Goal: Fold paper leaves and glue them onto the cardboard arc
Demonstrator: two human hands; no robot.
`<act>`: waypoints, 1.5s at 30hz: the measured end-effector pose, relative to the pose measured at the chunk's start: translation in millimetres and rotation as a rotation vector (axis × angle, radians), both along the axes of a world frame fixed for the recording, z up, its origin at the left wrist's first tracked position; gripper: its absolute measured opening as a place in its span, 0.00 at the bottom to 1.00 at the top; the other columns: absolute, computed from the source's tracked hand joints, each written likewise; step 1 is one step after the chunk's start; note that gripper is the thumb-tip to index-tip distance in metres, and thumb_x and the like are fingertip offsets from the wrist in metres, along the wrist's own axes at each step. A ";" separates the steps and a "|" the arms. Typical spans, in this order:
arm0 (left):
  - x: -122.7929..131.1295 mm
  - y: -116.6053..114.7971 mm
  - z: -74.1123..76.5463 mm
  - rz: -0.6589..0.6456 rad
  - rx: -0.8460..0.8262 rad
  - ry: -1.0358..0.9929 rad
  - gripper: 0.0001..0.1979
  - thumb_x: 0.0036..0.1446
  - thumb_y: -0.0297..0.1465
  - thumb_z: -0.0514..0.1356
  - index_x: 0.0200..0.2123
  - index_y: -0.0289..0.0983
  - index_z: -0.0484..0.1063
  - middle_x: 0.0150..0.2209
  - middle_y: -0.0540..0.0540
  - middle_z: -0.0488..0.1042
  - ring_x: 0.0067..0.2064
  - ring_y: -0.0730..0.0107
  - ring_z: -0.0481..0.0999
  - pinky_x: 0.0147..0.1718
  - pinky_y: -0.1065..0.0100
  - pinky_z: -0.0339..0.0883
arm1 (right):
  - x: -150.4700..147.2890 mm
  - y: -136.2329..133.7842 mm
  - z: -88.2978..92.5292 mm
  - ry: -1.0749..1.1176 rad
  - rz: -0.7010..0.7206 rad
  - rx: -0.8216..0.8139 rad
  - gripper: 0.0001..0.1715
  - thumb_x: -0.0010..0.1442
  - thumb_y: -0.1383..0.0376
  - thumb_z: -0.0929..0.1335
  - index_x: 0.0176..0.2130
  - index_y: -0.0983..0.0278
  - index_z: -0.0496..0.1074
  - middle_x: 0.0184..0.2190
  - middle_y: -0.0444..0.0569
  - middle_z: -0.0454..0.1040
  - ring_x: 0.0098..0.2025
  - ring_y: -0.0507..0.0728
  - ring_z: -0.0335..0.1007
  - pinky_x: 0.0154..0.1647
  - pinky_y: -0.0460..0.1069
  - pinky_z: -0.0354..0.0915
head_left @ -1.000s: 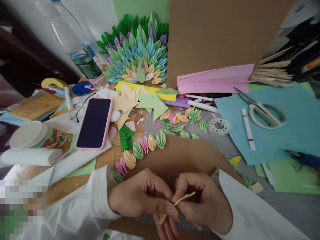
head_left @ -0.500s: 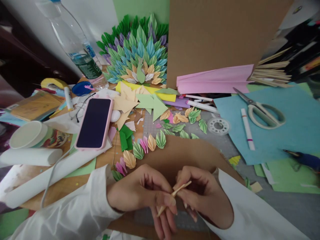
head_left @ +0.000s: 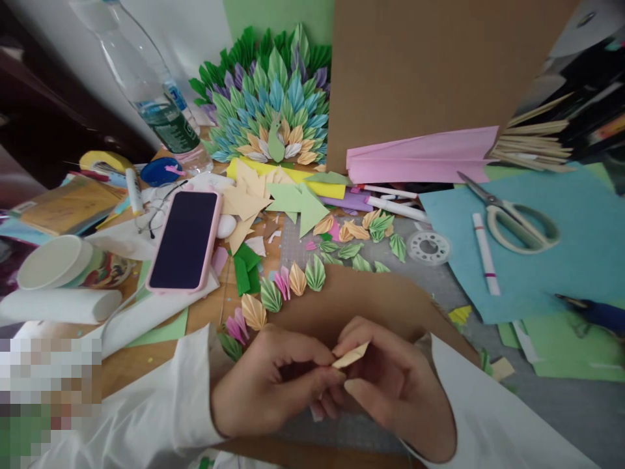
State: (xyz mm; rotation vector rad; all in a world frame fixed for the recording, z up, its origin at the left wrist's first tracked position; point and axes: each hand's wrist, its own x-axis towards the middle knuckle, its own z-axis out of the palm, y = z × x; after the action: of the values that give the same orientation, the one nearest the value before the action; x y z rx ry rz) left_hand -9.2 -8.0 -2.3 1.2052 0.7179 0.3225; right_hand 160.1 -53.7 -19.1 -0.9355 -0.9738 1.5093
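Note:
Between my hands is a small folded piece of cream paper [head_left: 350,356]. My left hand [head_left: 280,378] pinches its left end between thumb and fingertips. My right hand [head_left: 390,384] curls around the other end, its index finger behind the paper and its thumb a little below. Under both hands lies a curved brown cardboard piece [head_left: 351,296]. Along its left edge runs a row of pleated paper leaves in green, orange and pink, among them a green leaf [head_left: 315,273]. More pleated leaves [head_left: 349,251] lie just beyond the cardboard.
A phone [head_left: 184,241], a paper cup [head_left: 53,264] and a bottle [head_left: 168,124] stand or lie at the left. Scissors [head_left: 520,225] and a marker [head_left: 486,254] rest on blue paper at the right. A paper peacock [head_left: 277,140] stands behind.
The cream paper has turned and now shows a flatter, wider face. My left fingers have drawn in and up, and my right thumb has moved away from the paper.

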 end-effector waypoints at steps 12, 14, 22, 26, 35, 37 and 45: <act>-0.1 -0.1 0.4 -0.063 0.494 0.013 0.16 0.65 0.28 0.53 0.29 0.29 0.77 0.24 0.41 0.79 0.27 0.71 0.78 0.28 0.77 0.69 | 2.1 -5.0 0.7 -0.173 -0.090 0.017 0.10 0.58 0.64 0.73 0.26 0.65 0.76 0.23 0.44 0.70 0.24 0.49 0.68 0.23 0.41 0.64; 0.1 -0.2 0.0 -0.080 0.414 0.042 0.16 0.65 0.30 0.54 0.30 0.29 0.77 0.25 0.40 0.79 0.28 0.71 0.78 0.28 0.76 0.70 | 2.1 -6.4 -0.4 -0.136 -0.088 -0.008 0.11 0.58 0.63 0.72 0.25 0.65 0.75 0.22 0.44 0.69 0.23 0.49 0.67 0.22 0.42 0.64; 1.4 1.0 -0.1 -0.103 0.321 0.082 0.12 0.60 0.34 0.59 0.34 0.29 0.75 0.24 0.44 0.75 0.21 0.77 0.68 0.19 0.78 0.59 | 6.1 -7.8 0.0 -0.060 -0.096 -0.089 0.17 0.59 0.62 0.72 0.23 0.65 0.66 0.21 0.41 0.63 0.21 0.47 0.61 0.21 0.42 0.59; 1.5 2.0 2.3 -0.166 0.421 0.117 0.11 0.62 0.25 0.52 0.33 0.30 0.74 0.26 0.45 0.74 0.26 0.76 0.71 0.25 0.77 0.63 | 3.7 -7.0 -0.1 -0.041 -0.159 -0.108 0.16 0.60 0.63 0.71 0.24 0.64 0.66 0.21 0.40 0.62 0.21 0.47 0.59 0.21 0.42 0.57; -2.2 -2.3 -1.3 -0.096 0.217 0.025 0.17 0.67 0.27 0.45 0.35 0.29 0.73 0.29 0.40 0.76 0.29 0.73 0.75 0.30 0.75 0.70 | -1.0 -8.3 -2.1 -0.136 -0.215 -0.054 0.16 0.59 0.64 0.71 0.23 0.64 0.67 0.18 0.40 0.63 0.20 0.47 0.59 0.21 0.42 0.59; -1.5 -3.1 -2.0 -0.094 0.121 -0.034 0.18 0.68 0.30 0.46 0.37 0.28 0.73 0.29 0.39 0.76 0.28 0.72 0.75 0.30 0.74 0.71 | -1.0 -9.0 -3.5 -0.125 -0.225 -0.060 0.17 0.59 0.62 0.71 0.23 0.64 0.67 0.18 0.40 0.63 0.19 0.47 0.58 0.20 0.42 0.58; 1.0 -0.6 1.6 -0.045 -0.029 -0.061 0.21 0.65 0.41 0.51 0.32 0.29 0.71 0.26 0.41 0.72 0.24 0.75 0.72 0.26 0.75 0.69 | 6.9 -11.6 -13.2 0.011 -0.121 -0.136 0.16 0.62 0.61 0.70 0.26 0.64 0.65 0.22 0.40 0.62 0.16 0.44 0.53 0.14 0.42 0.47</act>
State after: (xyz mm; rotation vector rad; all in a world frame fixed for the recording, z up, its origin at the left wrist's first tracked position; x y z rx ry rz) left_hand -8.1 -8.7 -0.8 1.1773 0.6401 0.3093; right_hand 167.0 -65.4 -32.3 -1.0624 -0.8003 1.4905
